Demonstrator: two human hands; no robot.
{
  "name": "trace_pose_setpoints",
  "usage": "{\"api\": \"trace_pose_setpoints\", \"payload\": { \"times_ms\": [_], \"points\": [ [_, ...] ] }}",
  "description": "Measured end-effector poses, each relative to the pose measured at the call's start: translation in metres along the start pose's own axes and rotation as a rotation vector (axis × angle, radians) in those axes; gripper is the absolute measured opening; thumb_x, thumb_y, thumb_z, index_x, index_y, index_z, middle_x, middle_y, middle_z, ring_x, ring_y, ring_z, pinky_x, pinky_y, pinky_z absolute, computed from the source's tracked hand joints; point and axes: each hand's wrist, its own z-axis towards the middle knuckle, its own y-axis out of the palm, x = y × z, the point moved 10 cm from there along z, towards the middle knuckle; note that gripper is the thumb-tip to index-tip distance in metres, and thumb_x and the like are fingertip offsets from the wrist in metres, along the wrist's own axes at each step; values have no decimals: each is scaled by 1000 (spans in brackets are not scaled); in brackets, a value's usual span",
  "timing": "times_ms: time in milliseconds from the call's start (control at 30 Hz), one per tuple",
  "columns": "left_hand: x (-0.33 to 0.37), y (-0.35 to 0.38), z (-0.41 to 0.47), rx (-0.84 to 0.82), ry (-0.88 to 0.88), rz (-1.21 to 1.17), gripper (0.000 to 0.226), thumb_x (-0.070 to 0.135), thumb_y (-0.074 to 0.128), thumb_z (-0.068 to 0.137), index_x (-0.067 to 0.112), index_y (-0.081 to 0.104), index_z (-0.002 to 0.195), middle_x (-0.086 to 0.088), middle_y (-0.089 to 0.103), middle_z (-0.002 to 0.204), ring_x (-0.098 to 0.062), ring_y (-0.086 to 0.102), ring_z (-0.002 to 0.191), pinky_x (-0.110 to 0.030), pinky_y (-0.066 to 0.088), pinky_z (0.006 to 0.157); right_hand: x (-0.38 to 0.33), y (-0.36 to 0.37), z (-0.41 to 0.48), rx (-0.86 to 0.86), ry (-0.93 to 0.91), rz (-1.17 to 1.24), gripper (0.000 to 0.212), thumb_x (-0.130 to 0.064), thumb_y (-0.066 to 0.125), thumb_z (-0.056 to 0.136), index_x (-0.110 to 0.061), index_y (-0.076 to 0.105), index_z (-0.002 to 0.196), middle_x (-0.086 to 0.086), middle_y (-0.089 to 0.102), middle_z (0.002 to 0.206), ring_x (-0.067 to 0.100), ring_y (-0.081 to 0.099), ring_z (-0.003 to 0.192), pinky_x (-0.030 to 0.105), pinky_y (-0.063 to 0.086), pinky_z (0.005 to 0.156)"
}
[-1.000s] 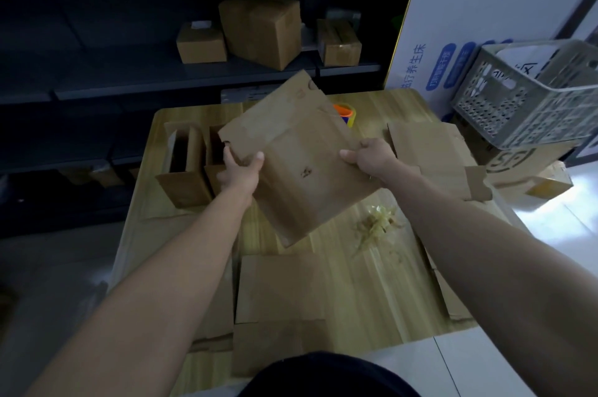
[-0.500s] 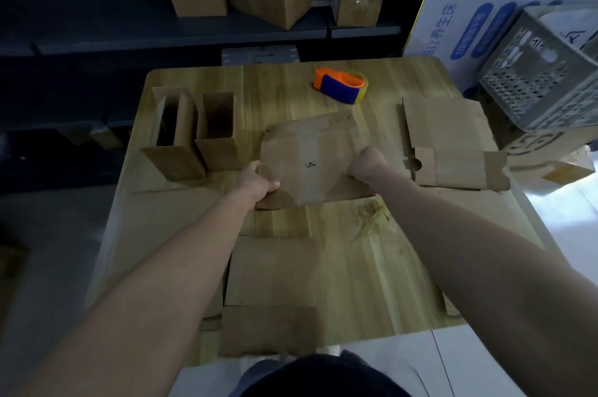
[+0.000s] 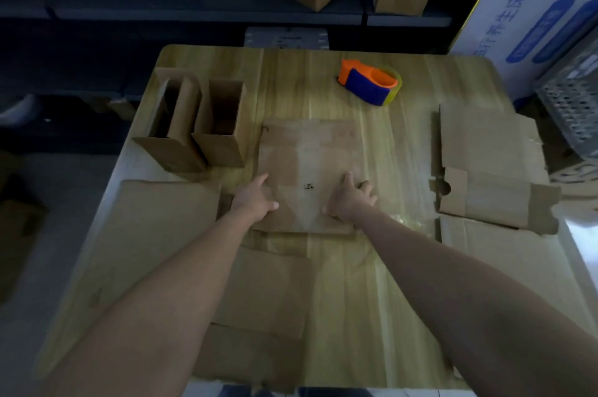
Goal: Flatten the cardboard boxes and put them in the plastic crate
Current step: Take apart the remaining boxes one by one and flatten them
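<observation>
Left hand (image 3: 255, 199) on flat creased cardboard (image 3: 310, 150)

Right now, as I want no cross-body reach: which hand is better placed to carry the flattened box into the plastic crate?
Right, probably. Both the left hand and the right hand rest on the flattened box, but the plastic crate stands beyond the right edge of the table, nearer the right hand.

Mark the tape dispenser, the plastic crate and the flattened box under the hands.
tape dispenser (image 3: 365, 87), head view, on its blue body.
plastic crate (image 3: 574, 108), head view, on its perforated side wall.
flattened box (image 3: 310, 150), head view, on its bare far panel.
</observation>
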Motion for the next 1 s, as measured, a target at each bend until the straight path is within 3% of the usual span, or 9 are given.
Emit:
{"api": "trace_pose_setpoints", "payload": {
  "times_ms": [100, 267, 433, 633, 767, 867, 1000],
  "points": [
    [0, 1, 2, 30, -12, 91, 83, 24, 73, 80, 37, 23, 146, -10, 36, 144, -29, 48, 121, -37, 44, 95, -5, 1, 5, 54, -74, -96, 103, -43, 74, 74, -31, 3, 147, 13, 1, 153, 39, 13, 137, 49, 26, 108],
    [0, 5, 10, 15, -44, 259, 91, 26, 70, 83, 46, 10, 147, -9, 8, 156, -30, 44, 127, -34, 46, 84, -15, 3, 14, 41, -190, -198, 105, -40, 72, 78, -27, -2, 151, 9, -14, 158, 37, 1, 143, 48, 19, 113],
    [4, 3, 16, 24, -39, 319, 91, 26, 73, 80, 42, 13, 147, -10, 11, 156, -30, 41, 130, -34, 47, 82, -20, 0, 19, 72, -206, -243, 104, -40, 74, 77, -23, 4, 152, 12, -11, 158, 37, 3, 143, 46, 18, 114],
    [14, 1, 18, 48, -3, 397, 93, 29, 73, 80, 37, 12, 149, -11, 15, 156, -30, 51, 120, -25, 42, 57, -20, 0, 20, 99, -198, -227, 105, -40, 76, 75, -24, 5, 152, 11, -8, 158, 37, 5, 142, 47, 18, 113],
    [10, 0, 17, 18, -2, 367, 94, 27, 74, 79, 37, 11, 149, -12, 13, 156, -33, 48, 123, -33, 49, 76, -14, 2, 16, 82, -167, -136, 107, -38, 77, 74, -30, 3, 151, 9, -15, 158, 34, 0, 144, 44, 14, 115],
    [7, 0, 16, -52, 6, 303, 94, 25, 73, 80, 39, 10, 149, -11, 13, 156, -32, 40, 131, -35, 46, 90, -13, 2, 13, 68, -127, -35, 106, -34, 76, 76, -29, 2, 151, 13, -16, 157, 33, -6, 145, 43, 10, 117],
    [18, -9, 9, -98, 79, 309, 91, 20, 71, 82, 32, 11, 150, -10, 31, 151, -27, 42, 129, -32, 43, 93, -30, -15, 0, 174, -111, 7, 74, -29, 60, 88, -19, 19, 148, 15, 1, 157, 35, 2, 144, 46, 11, 116]
  ]
}}
